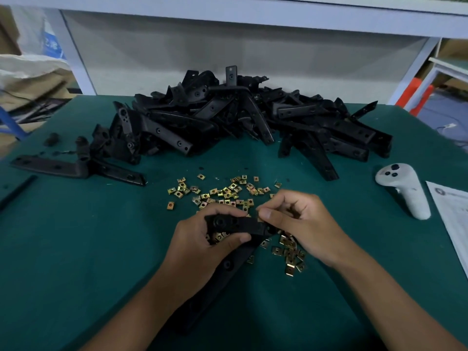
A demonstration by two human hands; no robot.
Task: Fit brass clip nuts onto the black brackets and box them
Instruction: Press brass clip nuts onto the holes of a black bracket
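Head view, nearest first: both forearms reach in from the near edge of the green table (76, 262), and between them a long black bracket (215, 282) slants from the near middle up to the hands. The left hand (202, 239) grips this bracket at its upper end, fingers curled over the top and thumb underneath, with the bracket's short bent arm (243, 224) pointing right toward the other hand. The right hand (298, 224) has its fingers curled, thumb and forefinger pinched together at the tip of that short arm; it probably holds a brass clip nut there, though the piece itself is hidden by the fingertips. Under and just beyond both hands lies a loose scatter of brass clip nuts (222, 192), with a smaller clump (291, 254) below the right wrist. Toward the right edge a white handheld controller (402, 191) lies on its side, and a printed sheet (450, 211) overhangs that edge beside it. Toward the left edge one black bracket (76, 168) lies flat by itself, with a thin black strip (17, 191) nearer the edge. Along the far edge, across the middle, sits a big heap of black brackets (240, 120), tangled at all angles, against a white framed panel (228, 46).
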